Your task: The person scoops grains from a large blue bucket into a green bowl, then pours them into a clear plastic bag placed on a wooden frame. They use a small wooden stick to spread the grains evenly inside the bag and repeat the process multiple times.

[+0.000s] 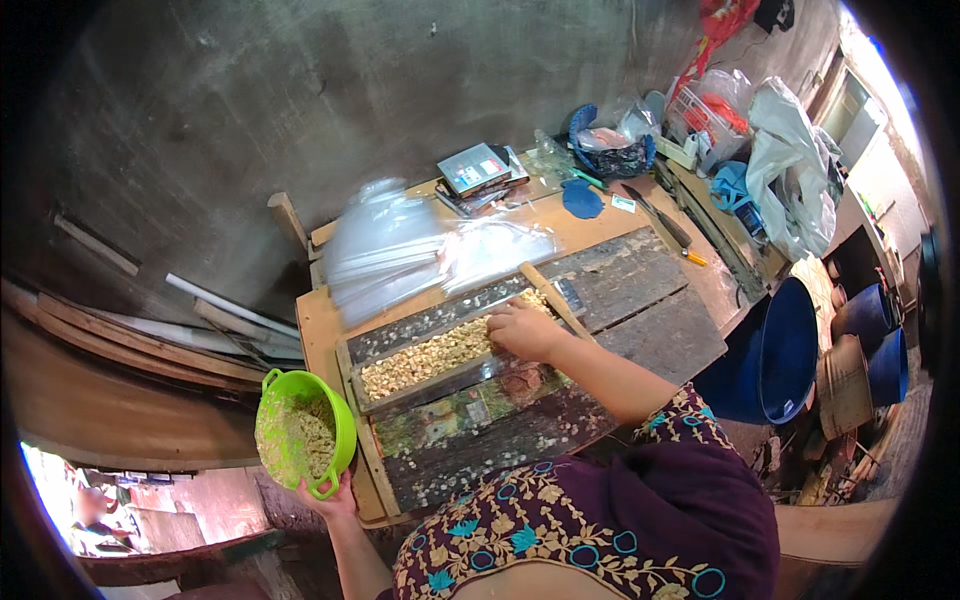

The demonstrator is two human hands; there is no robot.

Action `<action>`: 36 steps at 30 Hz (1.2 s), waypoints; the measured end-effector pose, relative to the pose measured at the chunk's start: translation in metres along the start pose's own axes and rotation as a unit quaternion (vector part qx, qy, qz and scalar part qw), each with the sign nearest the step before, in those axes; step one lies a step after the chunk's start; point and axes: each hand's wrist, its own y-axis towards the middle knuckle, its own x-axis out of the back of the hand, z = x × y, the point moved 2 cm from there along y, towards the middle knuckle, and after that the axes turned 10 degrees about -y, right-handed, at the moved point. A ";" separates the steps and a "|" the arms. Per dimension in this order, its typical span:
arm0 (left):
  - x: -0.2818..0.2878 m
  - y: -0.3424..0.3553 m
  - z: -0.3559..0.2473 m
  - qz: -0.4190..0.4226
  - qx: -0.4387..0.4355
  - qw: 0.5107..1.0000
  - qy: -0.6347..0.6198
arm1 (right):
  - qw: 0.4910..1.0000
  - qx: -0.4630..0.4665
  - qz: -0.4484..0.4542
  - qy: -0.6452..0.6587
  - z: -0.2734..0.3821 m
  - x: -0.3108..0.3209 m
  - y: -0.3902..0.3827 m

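- A grey, stained wall (300, 110) is closing the room behind the work; on the right, a big blue tub (785, 350) is standing beside the table.
- The tan tabletop (640, 228) is carrying a dark, worn plank board (640, 270), which is probably giving a firm base for the work.
- A long wooden trough (430, 386) is lying on this board, near its far side. Its raised sides are keeping a layer of pale chopped pieces (430, 355) together, I think for an even bed.
- Clear plastic sheets (385, 260) are lying behind the trough, perhaps for being within easy reach.
- A bright green basin (345, 420) is leaning open at the tabletop's left edge, with more pieces inside. The left hand (330, 495) is holding it near its lower handle, fingers partly hidden; this is seemingly keeping the supply close.
- The right hand (525, 330) is resting on the pieces toward the trough's right end, fingers bent and narrow; I cannot tell if they are pinching any.
- Small pale crumbs (570, 440) are dotting the board's near part.
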 end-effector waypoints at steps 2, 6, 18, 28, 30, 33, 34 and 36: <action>0.003 0.002 -0.001 0.013 0.002 1.000 0.004 | 0.999 -0.028 -0.037 0.010 -0.009 0.017 -0.014; 0.010 0.011 0.000 0.040 -0.012 0.999 0.021 | 0.978 -0.143 -0.123 0.085 -0.028 0.030 -0.038; 0.005 0.007 0.004 0.034 -0.032 0.998 0.031 | 0.872 -0.462 0.003 0.160 -0.028 0.010 -0.106; 0.005 0.006 0.005 0.026 -0.054 0.998 0.030 | 0.864 -0.476 -0.081 0.144 -0.041 0.001 -0.126; 0.006 0.005 0.005 0.033 -0.055 0.998 0.027 | 0.877 -0.468 -0.055 0.096 -0.045 0.017 -0.121; 0.003 0.003 0.007 0.043 -0.056 0.997 0.026 | 0.906 -0.377 -0.139 0.136 -0.060 0.038 -0.088; 0.003 0.002 0.007 0.047 -0.055 0.997 0.026 | 0.935 -0.299 -0.122 0.149 -0.064 0.031 -0.070; 0.005 0.003 0.006 0.039 -0.045 0.998 0.019 | 0.969 -0.179 -0.063 0.160 -0.069 0.013 -0.033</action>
